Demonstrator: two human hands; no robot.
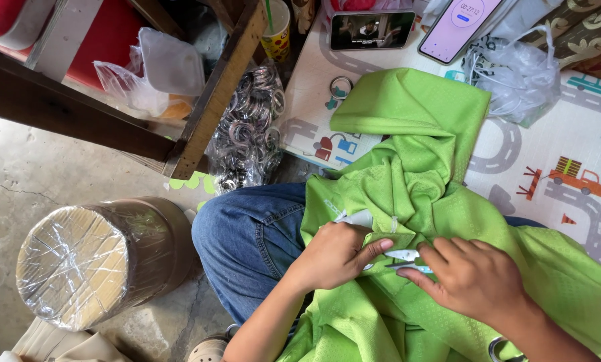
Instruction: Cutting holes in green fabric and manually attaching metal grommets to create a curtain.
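Green cloth [441, 201] lies heaped over the lap and spills toward 1 o'clock onto the play mat [555, 134], a floor mat printed with roads and little vehicles. Jeans-clad knee [253, 234] shows at 9 o'clock of the hands.

Step in hand, as I judge it: snipping at a fold of the cloth with small snips. To do it well, keep the fold pinched taut and close to the blades, cut only the stray bit, and keep the tips clear of the weave and of the thumb just beside them.

Left hand [334, 258]: palm down, wrist coming up from 6 o'clock, fingers together and pinched on a fold of the cloth, thumb stretched toward 3 o'clock.

Right hand [474, 278]: forearm enters from 5 o'clock, knuckles up, fingers closed around the snips [404, 258], whose pale handle and tips point toward 9 o'clock and almost meet the left thumb.

Farther off: a plastic-wrapped drum [79, 261] at 8 o'clock, a bag of metal rings [247, 127] at 11 o'clock, two phones [374, 30] at 12 o'clock.
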